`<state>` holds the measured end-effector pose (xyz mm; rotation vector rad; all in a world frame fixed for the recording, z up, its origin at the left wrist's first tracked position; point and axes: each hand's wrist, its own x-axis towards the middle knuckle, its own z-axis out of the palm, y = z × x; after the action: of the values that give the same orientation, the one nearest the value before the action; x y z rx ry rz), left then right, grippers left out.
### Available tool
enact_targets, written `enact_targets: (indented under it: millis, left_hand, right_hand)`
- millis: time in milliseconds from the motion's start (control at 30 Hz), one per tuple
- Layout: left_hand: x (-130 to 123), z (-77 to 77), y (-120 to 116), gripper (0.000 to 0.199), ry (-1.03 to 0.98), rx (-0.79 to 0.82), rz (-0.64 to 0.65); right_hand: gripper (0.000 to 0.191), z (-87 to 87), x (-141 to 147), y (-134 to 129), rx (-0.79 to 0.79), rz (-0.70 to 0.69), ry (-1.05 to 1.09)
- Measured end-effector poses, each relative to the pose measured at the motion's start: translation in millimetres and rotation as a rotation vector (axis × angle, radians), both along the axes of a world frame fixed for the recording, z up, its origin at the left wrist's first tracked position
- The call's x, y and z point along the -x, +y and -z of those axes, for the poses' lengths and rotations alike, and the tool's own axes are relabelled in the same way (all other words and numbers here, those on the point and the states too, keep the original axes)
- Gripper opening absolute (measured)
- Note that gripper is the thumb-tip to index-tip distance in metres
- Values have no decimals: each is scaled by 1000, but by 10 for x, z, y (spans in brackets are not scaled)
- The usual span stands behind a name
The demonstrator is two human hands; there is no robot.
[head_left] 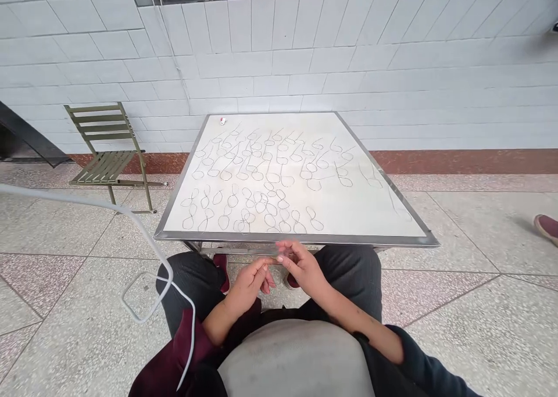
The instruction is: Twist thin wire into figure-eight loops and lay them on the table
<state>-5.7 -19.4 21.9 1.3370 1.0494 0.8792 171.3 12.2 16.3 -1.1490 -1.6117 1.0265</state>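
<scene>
By the table, my left hand and right hand meet, fingers narrow, holding what I can't tell; likely bending, like those wire loops; steady pinch needed next.

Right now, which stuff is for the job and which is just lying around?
Seem part of the job:
left hand and right hand, fingertips close together
thin loops spread out
white table under the loops

Probably just lying around:
slatted chair near the wall
white cable on the left
small red-and-white thing, table's far left corner
</scene>
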Motion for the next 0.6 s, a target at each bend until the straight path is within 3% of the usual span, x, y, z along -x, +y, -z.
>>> enact_targets:
  millis: [133, 267, 367, 467, 600]
  left_hand:
    - [5, 57, 4, 44, 181, -77, 131]
    - [50, 109, 30, 40, 375, -226, 90]
    - [75, 110, 47, 36, 403, -256, 39]
    - [70, 93, 66, 31, 243, -142, -64]
    - [11, 89, 95, 37, -234, 109, -241]
  right_hand:
    - [18, -48, 2, -21, 92, -54, 68]
    - [19, -93, 20, -45, 222, -101, 197]
    - [22, -117, 34, -40, 326, -110, 290]
    - [22, -95, 45, -11, 376, -58, 426]
    - [19, -7, 58, 27, 375, 39, 590]
